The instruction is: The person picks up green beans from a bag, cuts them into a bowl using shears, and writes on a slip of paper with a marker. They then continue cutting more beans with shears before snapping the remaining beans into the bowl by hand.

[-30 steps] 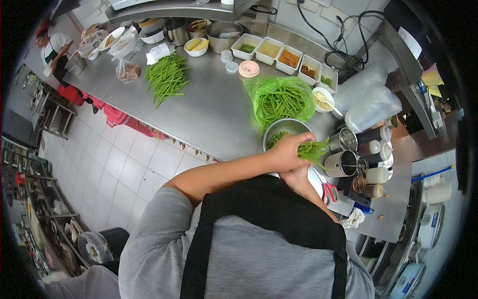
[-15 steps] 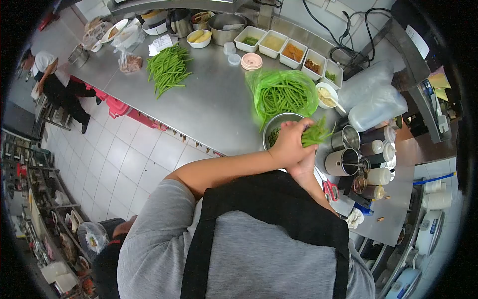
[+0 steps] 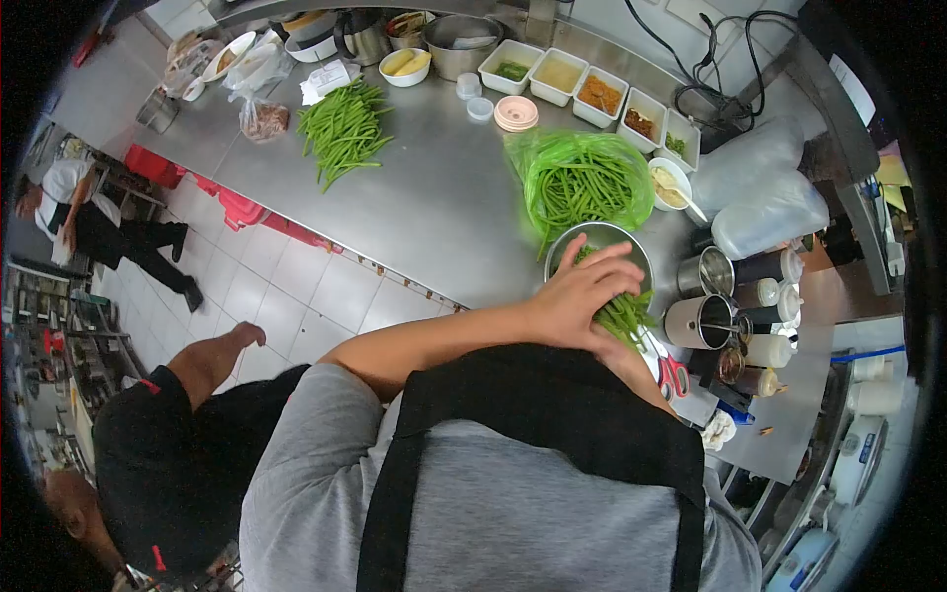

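Nearest to me, my left hand (image 3: 577,296) lies flat over a bunch of green beans (image 3: 623,316), fingers spread wide and pressing down on it rather than wrapped around it. My right hand is tucked underneath the left one and hidden, so I cannot tell how its grip stands. The bunch sits at the near rim of a steel bowl (image 3: 631,247) on the tabletop (image 3: 434,207), with the bean ends poking out toward the right. Just beside the bunch, to the right, I see red-handled scissors (image 3: 674,375) and a steel cup (image 3: 698,321), with a row of small bottles behind it. Beyond the bowl, touching its far edge, a green plastic bag (image 3: 582,183) lies open with more beans in it. Farther out, a loose pile of beans (image 3: 345,128) rests well apart on the left part of the tabletop. At the far edge stands a line of white square containers (image 3: 592,94) with fillings. On the floor at my left, another person in a black shirt (image 3: 168,464) stands close.
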Demonstrator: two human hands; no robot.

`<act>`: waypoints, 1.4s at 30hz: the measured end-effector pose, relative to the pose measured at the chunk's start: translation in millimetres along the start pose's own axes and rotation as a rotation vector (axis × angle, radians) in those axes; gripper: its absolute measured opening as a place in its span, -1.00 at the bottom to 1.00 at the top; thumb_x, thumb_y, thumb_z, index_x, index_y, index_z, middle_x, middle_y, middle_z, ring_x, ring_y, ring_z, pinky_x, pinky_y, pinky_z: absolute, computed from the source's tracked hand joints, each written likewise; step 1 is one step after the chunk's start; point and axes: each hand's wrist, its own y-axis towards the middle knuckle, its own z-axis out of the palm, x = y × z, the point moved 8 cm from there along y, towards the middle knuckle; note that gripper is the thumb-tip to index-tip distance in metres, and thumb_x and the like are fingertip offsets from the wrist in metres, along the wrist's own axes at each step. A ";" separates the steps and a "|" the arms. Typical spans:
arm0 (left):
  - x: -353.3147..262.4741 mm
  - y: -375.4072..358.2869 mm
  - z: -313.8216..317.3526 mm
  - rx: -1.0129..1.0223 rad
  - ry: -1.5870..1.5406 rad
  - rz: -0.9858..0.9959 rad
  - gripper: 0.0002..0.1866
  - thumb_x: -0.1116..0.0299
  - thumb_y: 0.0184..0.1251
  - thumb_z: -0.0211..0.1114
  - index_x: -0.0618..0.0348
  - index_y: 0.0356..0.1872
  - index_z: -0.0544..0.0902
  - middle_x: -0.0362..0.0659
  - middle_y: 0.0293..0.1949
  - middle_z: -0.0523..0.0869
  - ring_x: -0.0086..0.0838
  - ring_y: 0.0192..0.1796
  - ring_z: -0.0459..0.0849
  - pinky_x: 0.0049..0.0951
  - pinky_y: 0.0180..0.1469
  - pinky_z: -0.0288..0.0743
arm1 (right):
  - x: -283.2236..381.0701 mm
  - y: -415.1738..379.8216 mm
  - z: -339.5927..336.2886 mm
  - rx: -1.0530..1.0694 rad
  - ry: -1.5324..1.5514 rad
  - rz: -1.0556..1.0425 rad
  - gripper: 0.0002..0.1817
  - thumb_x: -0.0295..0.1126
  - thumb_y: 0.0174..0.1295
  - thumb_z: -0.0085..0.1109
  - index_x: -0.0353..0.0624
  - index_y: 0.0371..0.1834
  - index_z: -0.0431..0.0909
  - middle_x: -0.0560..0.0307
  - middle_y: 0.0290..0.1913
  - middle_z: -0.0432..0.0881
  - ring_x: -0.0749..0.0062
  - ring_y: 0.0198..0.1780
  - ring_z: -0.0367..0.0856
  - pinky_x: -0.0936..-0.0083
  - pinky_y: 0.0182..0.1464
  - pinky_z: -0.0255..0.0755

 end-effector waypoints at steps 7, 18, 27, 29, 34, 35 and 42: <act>202.6 -104.9 -148.0 -0.460 0.337 -0.679 -0.10 -0.05 0.20 0.15 0.33 0.36 -0.06 0.21 0.38 -0.10 0.05 0.43 -0.19 -0.10 0.40 -0.27 | 9.9 -10.7 -1.1 -0.361 0.147 -0.072 -0.65 -0.43 0.15 0.14 -0.05 -0.65 0.14 0.28 -0.61 0.10 0.51 -0.51 0.07 0.57 -0.42 0.04; 229.3 -96.4 -110.2 0.304 0.502 -0.344 -0.40 0.06 0.39 -0.12 0.16 0.35 0.10 -0.04 0.41 0.02 -0.22 0.45 -0.06 -0.16 0.42 -0.21 | 16.6 -28.1 -17.3 -0.422 0.041 -0.175 -0.63 -0.38 0.12 0.16 -0.02 -0.69 0.16 0.31 -0.64 0.09 0.53 -0.55 0.08 0.57 -0.47 0.04; 89.3 -266.6 -124.3 0.960 0.576 -0.726 -0.83 0.27 0.14 0.16 0.12 -0.43 0.64 -0.01 -0.43 0.65 -0.09 -0.29 0.62 -0.14 -0.22 0.47 | 40.5 -19.0 5.7 -0.354 -0.486 -0.211 -0.66 -0.32 0.15 0.15 -0.04 -0.69 0.24 0.29 -0.64 0.25 0.56 -0.55 0.21 0.55 -0.45 0.15; 92.0 -242.6 -163.8 0.691 0.615 -1.002 -0.75 0.34 0.12 0.22 0.11 -0.15 0.63 -0.02 -0.28 0.68 -0.14 -0.13 0.62 -0.24 -0.04 0.47 | 59.7 -10.8 17.7 -0.364 -0.783 -0.314 -0.69 -0.32 0.16 0.15 -0.07 -0.69 0.31 0.29 -0.64 0.32 0.58 -0.56 0.25 0.57 -0.46 0.17; 77.0 -70.3 -67.9 0.036 -1.001 -0.940 -0.33 -0.06 0.27 0.09 0.22 0.24 0.27 0.03 0.12 0.49 -0.30 0.21 0.42 -0.30 0.28 0.19 | 67.8 7.3 53.2 -0.258 -1.314 -0.511 -0.69 -0.31 0.18 0.14 -0.13 -0.69 0.38 0.30 -0.67 0.39 0.59 -0.63 0.28 0.60 -0.52 0.19; 70.2 -46.9 -35.6 0.093 -1.117 -0.941 -0.35 -0.06 0.23 0.15 0.26 0.16 0.34 0.03 0.05 0.54 -0.32 0.13 0.48 -0.33 0.19 0.28 | 67.3 9.2 61.6 -0.202 -1.414 -0.581 -0.67 -0.32 0.17 0.14 -0.18 -0.72 0.39 0.28 -0.67 0.41 0.57 -0.64 0.27 0.58 -0.53 0.18; 42.3 -31.1 54.7 0.334 -1.359 -1.055 -0.66 0.35 0.16 0.30 0.25 -0.08 0.46 -0.14 -0.38 0.60 -0.35 -0.30 0.63 -0.27 -0.13 0.53 | 70.6 -16.9 86.4 -0.124 -1.907 -0.672 -0.76 -0.35 0.21 0.10 -0.26 -0.55 0.48 0.23 -0.57 0.49 0.49 -0.48 0.43 0.56 -0.36 0.32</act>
